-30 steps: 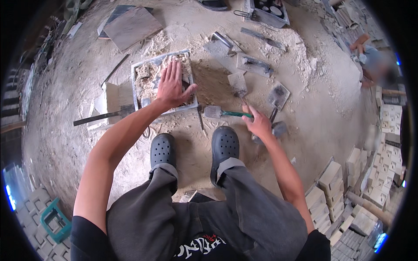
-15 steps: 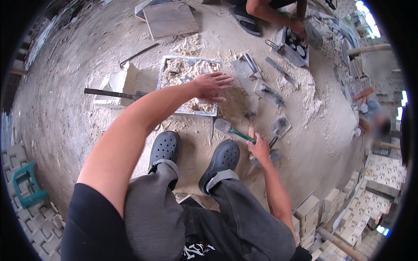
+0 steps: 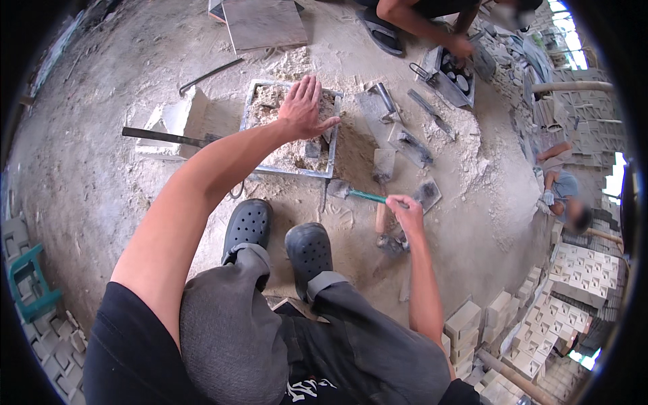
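Note:
My left hand is spread flat, palm down, over a rectangular metal frame filled with pale, crumbly sand. A small dark grey piece shows in the sand beside the wrist; what lies under the palm is hidden. My right hand grips the end of a small trowel by its green handle. The trowel's dusty blade points left, close to the frame's near right corner. Below the right hand lies a tool with a wooden handle.
A notched white block, a dark bar and a hooked rod lie left of the frame. Trowels and a float lie right. A co-worker's hand is at a metal box. Blocks are stacked near right.
My left hand has shifted left and farther away, turning its fingers from rightward to forward. My right hand has moved slightly, bringing the trowel blade nearer the frame. My right foot has moved left.

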Tool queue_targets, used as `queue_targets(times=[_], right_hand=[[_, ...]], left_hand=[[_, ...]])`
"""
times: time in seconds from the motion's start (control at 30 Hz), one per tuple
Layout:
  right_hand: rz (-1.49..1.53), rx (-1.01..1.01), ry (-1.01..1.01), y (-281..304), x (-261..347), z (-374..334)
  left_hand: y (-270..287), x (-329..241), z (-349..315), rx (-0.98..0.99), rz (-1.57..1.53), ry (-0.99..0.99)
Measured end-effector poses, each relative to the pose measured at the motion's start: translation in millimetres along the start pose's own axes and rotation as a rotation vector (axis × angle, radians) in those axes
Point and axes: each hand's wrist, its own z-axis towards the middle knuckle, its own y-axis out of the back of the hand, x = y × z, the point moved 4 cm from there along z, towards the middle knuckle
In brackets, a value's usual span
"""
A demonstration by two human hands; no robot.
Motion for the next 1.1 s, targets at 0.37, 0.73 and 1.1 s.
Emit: queue_targets(times=[0.37,0.73,1.1], right_hand=[[0.805,-0.020,0.199,-94.1,51.9,24.2],[0.712,-0.263,0.313,-101.7,139.5,36.7],[0.868,-0.242,0.596,-90.5,277.6,-27.2]], left_hand=[[-7.1,7.1,-9.4,0.040,-0.302,-0.213],[-1.1,-13.8,-129.3,0.021,-0.010,-0.395],[-4.3,23.0,-145.5,-0.021,-0.076,-0.358]])
